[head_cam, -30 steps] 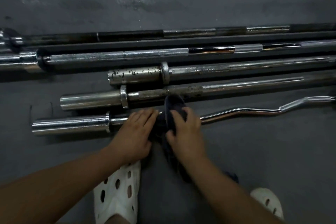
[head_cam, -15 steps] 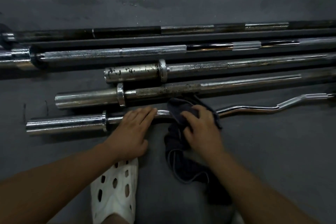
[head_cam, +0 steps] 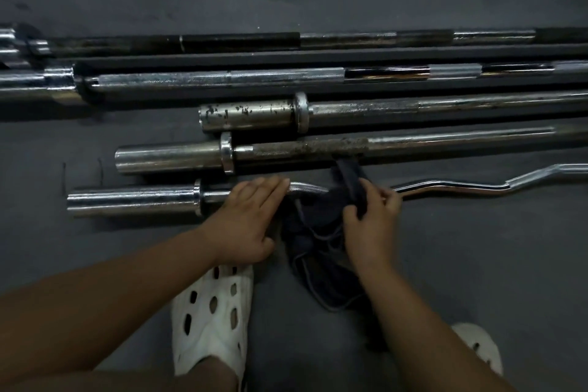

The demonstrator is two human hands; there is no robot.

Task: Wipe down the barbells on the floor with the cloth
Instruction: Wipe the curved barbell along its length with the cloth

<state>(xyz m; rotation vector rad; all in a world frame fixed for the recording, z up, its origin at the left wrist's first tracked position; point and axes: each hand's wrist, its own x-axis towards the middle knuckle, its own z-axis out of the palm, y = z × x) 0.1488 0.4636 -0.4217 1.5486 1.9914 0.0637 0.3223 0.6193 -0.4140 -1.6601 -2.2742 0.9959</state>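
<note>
Several barbells lie side by side on the dark floor. Nearest me is a chrome curl bar (head_cam: 451, 187) with a wavy shaft and a thick sleeve on its left end. My left hand (head_cam: 246, 219) rests flat on its shaft just right of the collar, fingers straight. A dark cloth (head_cam: 321, 232) is draped over the shaft to the right of that hand and trails down onto the floor. My right hand (head_cam: 370, 219) grips the cloth on the bar, fingers curled over it. Behind lies a rusty straight bar (head_cam: 302, 149), whose shaft the cloth's top corner touches.
Further back lie a short bar with a chipped sleeve (head_cam: 248, 114), a long knurled bar (head_cam: 222, 79) and a black bar (head_cam: 238, 43). My white clogs (head_cam: 210, 318) stand on the floor below my hands. Bare grey floor (head_cam: 477, 264) extends to the right.
My right hand slid the cloth rightward along the curl bar's shaft, uncovering a stretch of chrome beside my left hand. My left hand stays flat on the bar.
</note>
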